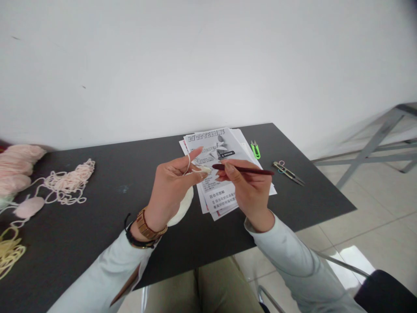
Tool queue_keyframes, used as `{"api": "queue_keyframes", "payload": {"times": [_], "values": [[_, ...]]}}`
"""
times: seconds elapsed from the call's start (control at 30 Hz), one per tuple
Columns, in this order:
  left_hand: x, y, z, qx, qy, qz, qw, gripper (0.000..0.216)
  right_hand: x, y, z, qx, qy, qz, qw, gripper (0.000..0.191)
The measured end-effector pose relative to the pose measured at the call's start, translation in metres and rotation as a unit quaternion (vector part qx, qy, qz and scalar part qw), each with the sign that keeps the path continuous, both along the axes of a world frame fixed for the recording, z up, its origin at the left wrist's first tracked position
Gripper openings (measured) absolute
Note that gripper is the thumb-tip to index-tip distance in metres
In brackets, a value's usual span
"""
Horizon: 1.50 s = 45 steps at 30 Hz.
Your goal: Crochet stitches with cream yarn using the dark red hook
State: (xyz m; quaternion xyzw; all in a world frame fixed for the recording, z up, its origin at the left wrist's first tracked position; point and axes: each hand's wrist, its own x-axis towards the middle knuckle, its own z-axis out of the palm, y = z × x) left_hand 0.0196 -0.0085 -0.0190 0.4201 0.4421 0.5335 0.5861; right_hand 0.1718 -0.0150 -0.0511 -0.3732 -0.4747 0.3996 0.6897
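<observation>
My left hand (pixel 172 187) pinches a small piece of cream crochet work (pixel 204 169) between thumb and fingers, and a strand of the same yarn loops over its index finger. In my right hand (pixel 249 187) is a dark red crochet hook (pixel 247 170), held like a pen. The hook's tip end reaches to the edge of the crochet work; whether it sits in a stitch is too small to tell. Partly hidden behind my left wrist, a cream ball of yarn (pixel 183 208) rests on the table. Both hands hover over printed pattern sheets (pixel 224 198).
Green thread snips (pixel 255 150) and metal snips (pixel 288 173) lie right of the sheets on the dark table (pixel 130 174). Pale pink yarn skeins (pixel 19 167), a loose pink tangle (pixel 73 182) and yellow yarn (pixel 9 252) are at left. A white wall (pixel 195 65) stands behind.
</observation>
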Motion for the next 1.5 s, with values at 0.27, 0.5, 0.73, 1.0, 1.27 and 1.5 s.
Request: {"api": "queue_keyframes", "payload": {"times": [0.27,0.5,0.73,1.0,1.27,1.5], "values": [[0.001,0.002,-0.001,-0.066,-0.145,-0.034,0.987,0.052,0.007,-0.009,-0.007,0.303,-0.342,-0.031,0.889,0.051],[-0.008,0.003,0.01,-0.086,-0.156,-0.088,0.98,0.049,0.003,0.0,-0.004,0.133,-0.056,0.046,0.988,0.023],[-0.017,0.004,0.015,-0.089,-0.126,-0.132,0.979,0.05,0.006,0.005,0.002,-0.014,0.103,0.12,0.987,0.008],[-0.024,0.007,0.019,-0.077,-0.119,-0.169,0.975,0.045,0.01,0.006,0.007,-0.019,0.123,0.123,0.985,0.011],[-0.025,0.007,0.017,-0.096,-0.126,-0.19,0.969,0.046,0.016,0.006,0.008,-0.009,0.117,0.128,0.985,0.01],[-0.03,0.007,0.017,-0.102,-0.139,-0.221,0.96,0.048,0.018,0.006,0.008,0.011,0.1,0.132,0.986,0.008]]}}
